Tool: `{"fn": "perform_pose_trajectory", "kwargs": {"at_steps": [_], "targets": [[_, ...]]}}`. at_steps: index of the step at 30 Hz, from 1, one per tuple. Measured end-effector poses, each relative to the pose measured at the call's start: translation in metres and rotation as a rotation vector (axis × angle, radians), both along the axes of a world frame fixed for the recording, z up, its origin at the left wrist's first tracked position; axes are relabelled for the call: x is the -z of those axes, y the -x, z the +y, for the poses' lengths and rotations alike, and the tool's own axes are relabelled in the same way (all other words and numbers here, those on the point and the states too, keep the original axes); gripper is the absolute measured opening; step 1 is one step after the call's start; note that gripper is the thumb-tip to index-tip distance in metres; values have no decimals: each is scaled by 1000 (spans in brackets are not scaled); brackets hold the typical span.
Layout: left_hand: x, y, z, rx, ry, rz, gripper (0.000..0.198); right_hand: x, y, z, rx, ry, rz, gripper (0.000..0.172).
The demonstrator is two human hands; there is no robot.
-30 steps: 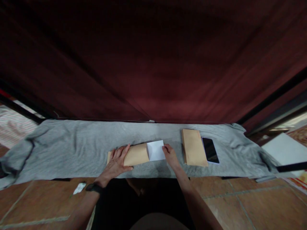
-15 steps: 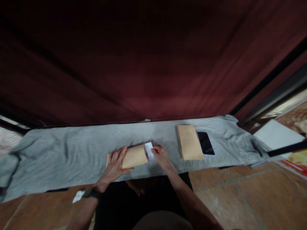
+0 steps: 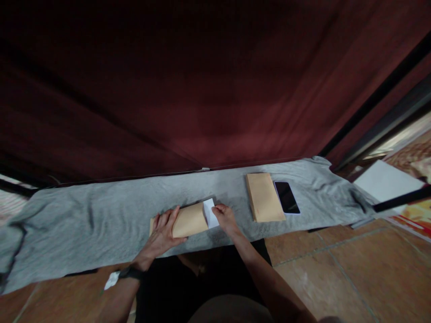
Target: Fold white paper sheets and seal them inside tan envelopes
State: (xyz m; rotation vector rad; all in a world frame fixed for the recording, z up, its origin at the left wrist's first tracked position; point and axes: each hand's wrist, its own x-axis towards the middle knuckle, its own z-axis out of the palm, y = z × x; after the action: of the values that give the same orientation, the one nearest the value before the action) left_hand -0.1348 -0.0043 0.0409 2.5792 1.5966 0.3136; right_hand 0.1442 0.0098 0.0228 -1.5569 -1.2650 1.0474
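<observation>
A brown paper envelope [image 3: 190,220] lies on the grey cloth with its mouth toward the right. Across its left end rests my left hand [image 3: 164,231], thumb along the near edge and fingers over the far edge, holding it. A folded white paper [image 3: 210,213] sticks partly out of the mouth; its other end is hidden inside. My right hand [image 3: 225,217] pinches the outer edge of that paper between thumb and fingers. To the right is a stack of brown envelopes [image 3: 264,197], apart from both hands.
A phone [image 3: 287,197] with a dark screen lies just right of the stack. The grey cloth [image 3: 111,215] covers a long, narrow surface against a dark red panel [image 3: 208,112]. At the far right a white sheet [image 3: 384,179] lies behind a dark bar.
The view has tilted slightly. Both hands keep their places on the envelope and the white paper, and the paper sticks out about as far as before.
</observation>
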Motion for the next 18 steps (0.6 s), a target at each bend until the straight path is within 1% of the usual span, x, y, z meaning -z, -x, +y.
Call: {"fn": "perform_pose_trajectory", "kwargs": {"at_steps": [5,9,13,18], "targets": [[3,-8,2,19,125,3,124,8,-1,3,37,57,35,31],[-3,-22,5,66,188,-11,124,13,4,0,30,88,43,31],[-9,-30,8,94,186,-14,125,13,4,-2,-17,102,36,33],[-6,-28,8,102,130,-22,126,8,2,-2,-81,108,-6,30]]}}
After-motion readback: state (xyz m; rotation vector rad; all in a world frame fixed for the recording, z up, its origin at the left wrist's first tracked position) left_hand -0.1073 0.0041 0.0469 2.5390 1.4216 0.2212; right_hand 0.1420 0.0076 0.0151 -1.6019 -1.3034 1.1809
